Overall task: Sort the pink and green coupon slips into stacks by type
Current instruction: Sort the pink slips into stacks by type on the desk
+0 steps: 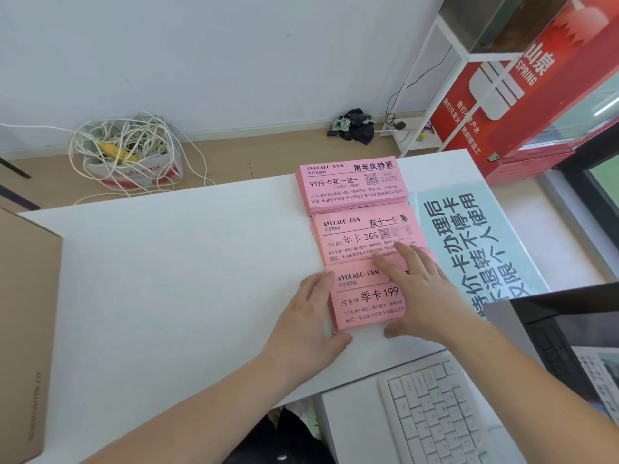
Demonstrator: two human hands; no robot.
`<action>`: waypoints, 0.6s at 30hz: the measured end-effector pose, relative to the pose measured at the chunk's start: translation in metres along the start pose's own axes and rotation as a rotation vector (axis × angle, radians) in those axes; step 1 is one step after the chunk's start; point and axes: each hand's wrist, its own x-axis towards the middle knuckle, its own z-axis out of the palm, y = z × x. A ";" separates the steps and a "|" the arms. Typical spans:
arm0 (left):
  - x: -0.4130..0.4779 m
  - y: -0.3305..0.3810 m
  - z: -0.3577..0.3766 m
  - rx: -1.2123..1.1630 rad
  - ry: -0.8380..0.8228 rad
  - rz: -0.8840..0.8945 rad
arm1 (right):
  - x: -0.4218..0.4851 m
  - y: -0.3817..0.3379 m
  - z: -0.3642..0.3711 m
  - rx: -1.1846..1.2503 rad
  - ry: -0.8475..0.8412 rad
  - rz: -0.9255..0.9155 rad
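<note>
Where pink stacks (351, 189) sit, keyboard (432, 413) near, sign (475, 236) beside

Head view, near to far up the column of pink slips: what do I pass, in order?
季卡 199 stack → 年卡 365 stack → 99月卡 stack → white table far edge → dark cloth heap on the floor by the wall.

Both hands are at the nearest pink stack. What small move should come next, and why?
Probably press the left hand and right hand inward to square the nearest pink stack: its left edge looks slightly uneven, and both hands flank it.
</note>
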 end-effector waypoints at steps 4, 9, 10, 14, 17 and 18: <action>-0.014 0.007 0.005 -0.116 0.054 -0.029 | -0.005 -0.015 0.006 -0.011 0.017 -0.074; -0.016 0.015 0.004 -0.095 0.007 -0.024 | -0.010 -0.029 0.006 -0.036 0.016 -0.078; -0.018 0.014 -0.001 -0.096 -0.003 -0.026 | -0.010 -0.032 0.002 -0.054 0.009 -0.078; -0.033 0.006 -0.033 -0.213 0.036 -0.122 | -0.007 -0.060 -0.017 -0.068 -0.006 -0.110; -0.050 -0.002 -0.072 -0.309 0.091 -0.161 | 0.001 -0.105 -0.030 -0.032 0.024 -0.178; -0.057 -0.005 -0.090 -0.325 0.104 -0.173 | 0.002 -0.124 -0.034 -0.004 0.042 -0.201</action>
